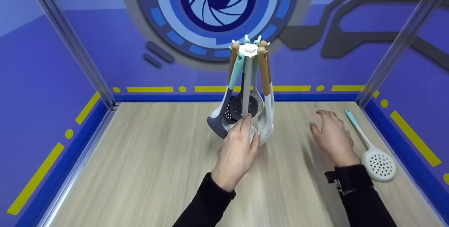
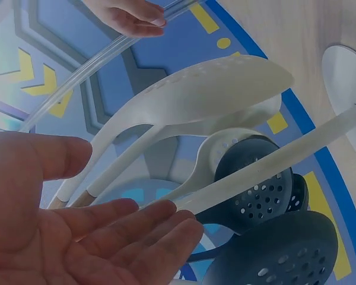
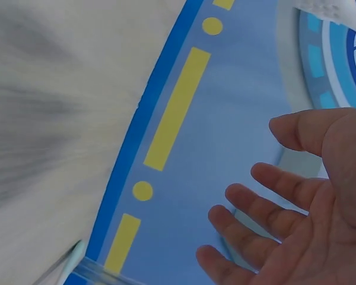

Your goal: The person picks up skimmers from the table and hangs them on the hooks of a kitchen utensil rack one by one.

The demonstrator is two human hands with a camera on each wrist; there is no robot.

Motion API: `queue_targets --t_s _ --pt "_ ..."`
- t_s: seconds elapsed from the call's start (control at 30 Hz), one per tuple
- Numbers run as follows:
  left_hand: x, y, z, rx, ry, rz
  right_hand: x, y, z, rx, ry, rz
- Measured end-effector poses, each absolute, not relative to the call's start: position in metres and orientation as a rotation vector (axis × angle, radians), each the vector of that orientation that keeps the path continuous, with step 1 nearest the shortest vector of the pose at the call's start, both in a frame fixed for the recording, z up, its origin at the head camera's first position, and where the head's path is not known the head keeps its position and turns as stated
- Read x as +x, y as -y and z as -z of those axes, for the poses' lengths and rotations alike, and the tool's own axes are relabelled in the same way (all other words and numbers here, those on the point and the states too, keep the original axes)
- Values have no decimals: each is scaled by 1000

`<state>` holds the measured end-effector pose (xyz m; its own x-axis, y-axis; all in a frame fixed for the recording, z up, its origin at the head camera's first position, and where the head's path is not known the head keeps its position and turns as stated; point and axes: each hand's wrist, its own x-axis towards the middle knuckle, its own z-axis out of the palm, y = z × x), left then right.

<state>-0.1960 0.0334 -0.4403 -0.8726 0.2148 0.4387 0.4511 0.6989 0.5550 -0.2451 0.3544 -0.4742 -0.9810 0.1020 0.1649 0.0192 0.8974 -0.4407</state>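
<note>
A utensil stand with a white pole (image 1: 247, 90) carries several hanging kitchen tools around it. Among them are a dark ladle (image 1: 219, 123) with a mint handle, dark slotted tools (image 2: 255, 178) and a white slotted spoon (image 2: 207, 89) with a wooden handle. My left hand (image 1: 236, 151) is at the lower part of the pole, thumb apart and fingers extended, fingertips right by the pole in the left wrist view. To the right, my right hand (image 1: 331, 135) hovers over the table with spread fingers and holds nothing. Beside it lies a white skimmer (image 1: 379, 164) with a mint handle.
The wooden table (image 1: 147, 171) is bounded by blue and purple printed panels (image 1: 42, 90) at the back and sides. Metal corner posts (image 1: 393, 41) stand at the back left and back right. The stand's round white base (image 2: 344, 71) shows in the left wrist view.
</note>
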Motion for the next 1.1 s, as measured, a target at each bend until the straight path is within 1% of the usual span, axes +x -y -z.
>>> queue_targets --t_s 0.6,1.1 --pt "-187 -24 447 -584 2544 845 -261 -408 504 -166 2931 -652" --pt "-181 -15 453 -605 2539 786 -264 -448 510 -341 3099 -563"
